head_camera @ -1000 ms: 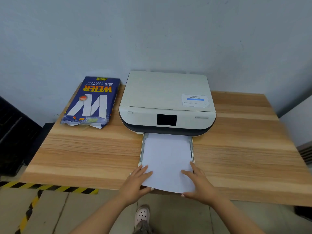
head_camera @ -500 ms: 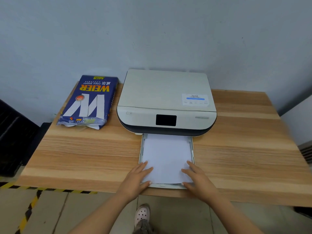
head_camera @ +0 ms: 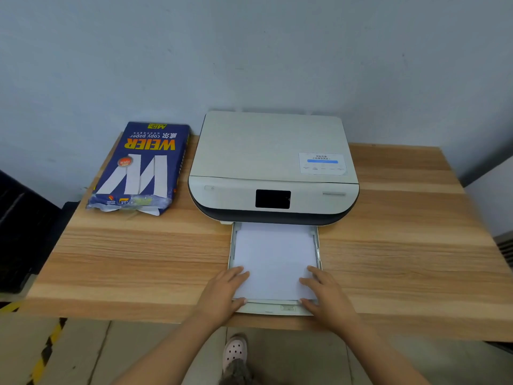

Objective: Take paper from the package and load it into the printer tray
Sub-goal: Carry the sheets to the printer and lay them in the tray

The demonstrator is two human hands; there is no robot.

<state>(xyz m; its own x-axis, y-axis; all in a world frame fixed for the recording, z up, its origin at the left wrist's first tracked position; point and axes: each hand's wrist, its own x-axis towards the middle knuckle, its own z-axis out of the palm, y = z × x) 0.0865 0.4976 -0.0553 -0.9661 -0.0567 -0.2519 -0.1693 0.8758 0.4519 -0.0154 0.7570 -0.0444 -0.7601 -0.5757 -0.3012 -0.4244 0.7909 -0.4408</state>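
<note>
Paper [head_camera: 274, 262] now fully inside tray [head_camera: 266, 308], left hand [head_camera: 223, 294] and right hand [head_camera: 326, 294] flat, fingers spread, gripping nothing

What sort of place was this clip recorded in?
Probably a workshop or plain office corner: a printer and a pack of copy paper on a wooden table, with yellow-black hazard tape on the floor.
</note>
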